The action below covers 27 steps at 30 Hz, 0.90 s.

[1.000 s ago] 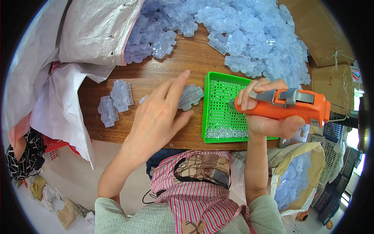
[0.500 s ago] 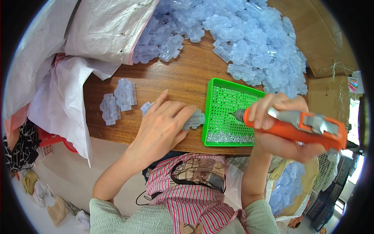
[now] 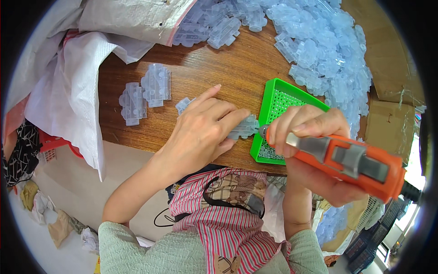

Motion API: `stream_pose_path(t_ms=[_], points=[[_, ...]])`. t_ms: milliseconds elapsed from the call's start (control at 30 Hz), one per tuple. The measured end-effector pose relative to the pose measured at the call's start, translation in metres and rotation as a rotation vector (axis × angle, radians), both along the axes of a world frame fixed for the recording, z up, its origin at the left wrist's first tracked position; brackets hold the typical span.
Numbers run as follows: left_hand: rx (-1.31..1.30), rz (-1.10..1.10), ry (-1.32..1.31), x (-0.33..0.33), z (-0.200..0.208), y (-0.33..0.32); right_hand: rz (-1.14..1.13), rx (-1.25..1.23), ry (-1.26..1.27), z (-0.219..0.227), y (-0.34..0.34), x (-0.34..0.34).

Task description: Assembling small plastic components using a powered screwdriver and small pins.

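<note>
My left hand presses a translucent bluish plastic piece to the wooden table, its fingers bent over it. The piece's right end sticks out beside the green tray; more translucent plastic shows past the left side of the hand, and I cannot tell whether it is the same piece. My right hand is wrapped round an orange and grey electric screwdriver. Its tip is at the right end of the plastic piece. Small silver screws lie in the tray's near end, partly hidden by the right hand.
Two similar pieces lie on the table at the left. A big heap of them covers the far right. White woven sacks drape over the left side, cardboard stands at the right, and a bag of pieces sits below.
The screwdriver has moved left and down from above the tray to the end of the plastic piece. My left hand keeps its grip. The whole view has shifted slightly.
</note>
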<state>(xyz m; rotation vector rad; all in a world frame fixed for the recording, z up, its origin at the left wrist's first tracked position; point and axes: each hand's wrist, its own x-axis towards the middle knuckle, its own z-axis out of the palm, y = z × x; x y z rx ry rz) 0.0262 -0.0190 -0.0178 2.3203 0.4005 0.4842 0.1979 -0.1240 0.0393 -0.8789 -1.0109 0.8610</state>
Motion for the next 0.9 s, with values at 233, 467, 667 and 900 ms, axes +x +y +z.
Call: stream_pose_path(t_ms=[233, 467, 667, 900], points=[[0.009, -0.005, -0.012, 0.000, 0.000, -0.002, 0.098, 0.072, 0.007, -0.001, 0.004, 0.003], [0.032, -0.019, 0.008, -0.003, 0.000, -0.005, 0.105, 0.164, -0.022, 0.021, -0.001, 0.027], [0.068, 0.008, 0.037, 0.001, 0.002, -0.005, -0.117, 0.100, -0.062, -0.008, -0.015, 0.040], [0.106, 0.017, 0.047, 0.002, 0.002, -0.004, -0.180, 0.059, 0.023, -0.016, -0.014, 0.034]])
